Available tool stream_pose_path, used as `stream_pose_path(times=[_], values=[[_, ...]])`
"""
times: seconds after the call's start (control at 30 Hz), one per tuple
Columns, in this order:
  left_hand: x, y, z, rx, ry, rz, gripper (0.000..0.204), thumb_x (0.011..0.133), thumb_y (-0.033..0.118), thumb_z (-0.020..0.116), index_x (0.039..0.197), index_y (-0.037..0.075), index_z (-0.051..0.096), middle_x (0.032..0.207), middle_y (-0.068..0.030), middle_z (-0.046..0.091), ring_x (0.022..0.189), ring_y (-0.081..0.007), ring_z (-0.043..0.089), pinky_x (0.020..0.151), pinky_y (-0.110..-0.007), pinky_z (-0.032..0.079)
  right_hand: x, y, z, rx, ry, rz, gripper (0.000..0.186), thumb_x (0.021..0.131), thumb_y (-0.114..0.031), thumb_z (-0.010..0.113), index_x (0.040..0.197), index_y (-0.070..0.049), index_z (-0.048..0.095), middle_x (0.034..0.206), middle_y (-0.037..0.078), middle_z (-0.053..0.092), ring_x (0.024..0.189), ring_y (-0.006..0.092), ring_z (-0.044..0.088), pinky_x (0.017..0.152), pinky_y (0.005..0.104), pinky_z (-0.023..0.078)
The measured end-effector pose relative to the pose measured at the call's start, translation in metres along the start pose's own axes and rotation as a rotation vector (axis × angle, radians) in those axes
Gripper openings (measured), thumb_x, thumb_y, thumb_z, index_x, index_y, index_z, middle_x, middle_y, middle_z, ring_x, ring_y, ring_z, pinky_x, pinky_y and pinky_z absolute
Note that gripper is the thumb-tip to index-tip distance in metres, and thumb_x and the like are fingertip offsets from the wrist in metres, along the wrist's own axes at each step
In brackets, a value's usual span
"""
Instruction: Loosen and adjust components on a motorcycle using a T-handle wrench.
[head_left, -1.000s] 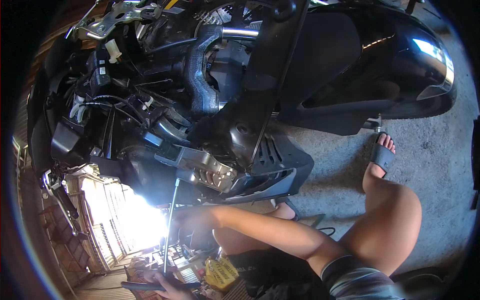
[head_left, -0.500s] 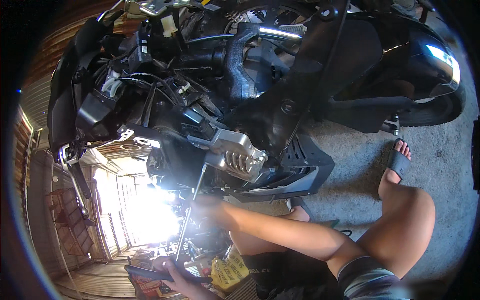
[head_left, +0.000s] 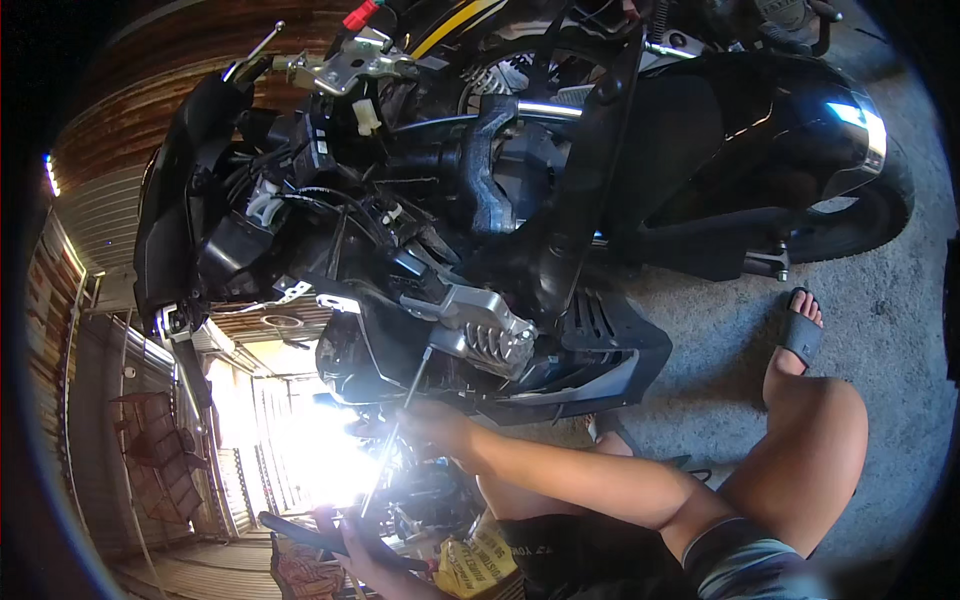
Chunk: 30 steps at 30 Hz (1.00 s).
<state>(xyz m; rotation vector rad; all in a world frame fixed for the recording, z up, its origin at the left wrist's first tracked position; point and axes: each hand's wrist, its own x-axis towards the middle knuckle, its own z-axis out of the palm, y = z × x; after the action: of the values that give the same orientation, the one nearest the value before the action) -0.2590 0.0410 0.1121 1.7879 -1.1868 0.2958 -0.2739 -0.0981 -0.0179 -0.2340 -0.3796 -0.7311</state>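
Observation:
A partly stripped motorcycle (head_left: 690,165) stretches across the view, its wiring and frame bare at the left. On its near side is a silver finned metal part (head_left: 490,335). A T-handle wrench (head_left: 412,385) meets that part with the tip of its long shaft. My left hand (head_left: 362,558), at the lower left, wraps around the black crossbar. Higher up, my right hand (head_left: 435,428) closes around the shaft near the tip; glare behind it blurs its fingers. Where the wrench tip sits against the part, details are too small to make out.
Below the finned part hangs a black lower fairing (head_left: 600,375). My bent leg (head_left: 805,440) and sandalled foot (head_left: 800,335) rest on the concrete floor (head_left: 700,340). A yellow sack (head_left: 475,565) lies near my left hand. A brown rack (head_left: 155,455) hangs by the corrugated wall.
My view has shifted, bringing more of the motorcycle's top into sight. Both hands keep their hold on the wrench, whose tip stays at the finned part.

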Motion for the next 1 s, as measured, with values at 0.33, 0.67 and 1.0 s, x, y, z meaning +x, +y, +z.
stream_pose_path(times=[0.33, 0.67, 1.0], values=[[-0.005, 0.010, 0.014, -0.098, -0.028, -0.014, 0.034, 0.086, 0.018, 0.054, 0.112, -0.003, 0.051, 0.096, -0.0114, 0.055, 0.090, -0.0182, 0.053, 0.076, -0.028, 0.044, -0.009, -0.012, 0.003, -0.071, 0.036, -0.043, 0.025, 0.094, -0.035, 0.053, 0.094, -0.011, 0.062, 0.077, -0.004, 0.053, 0.068, 0.0059, 0.049, 0.061, 0.0230, 0.041], [-0.008, 0.020, 0.018, -0.132, -0.041, -0.011, 0.032, 0.084, 0.019, 0.055, 0.109, -0.002, 0.053, 0.094, -0.0104, 0.054, 0.089, -0.0176, 0.054, 0.075, -0.027, 0.044, -0.006, -0.009, 0.005, -0.048, 0.064, -0.058, 0.027, 0.094, -0.033, 0.052, 0.099, -0.008, 0.061, 0.082, 0.001, 0.056, 0.065, 0.0079, 0.051, 0.055, 0.0237, 0.044], [-0.010, 0.031, 0.022, -0.182, -0.065, -0.022, 0.031, 0.083, 0.019, 0.056, 0.106, -0.002, 0.055, 0.093, -0.0094, 0.053, 0.088, -0.0171, 0.054, 0.075, -0.027, 0.044, 0.009, 0.010, 0.000, 0.006, -0.017, -0.100, 0.016, 0.093, -0.016, 0.046, 0.099, -0.007, 0.058, 0.076, 0.000, 0.054, 0.058, 0.0072, 0.050, 0.049, 0.0236, 0.042]])
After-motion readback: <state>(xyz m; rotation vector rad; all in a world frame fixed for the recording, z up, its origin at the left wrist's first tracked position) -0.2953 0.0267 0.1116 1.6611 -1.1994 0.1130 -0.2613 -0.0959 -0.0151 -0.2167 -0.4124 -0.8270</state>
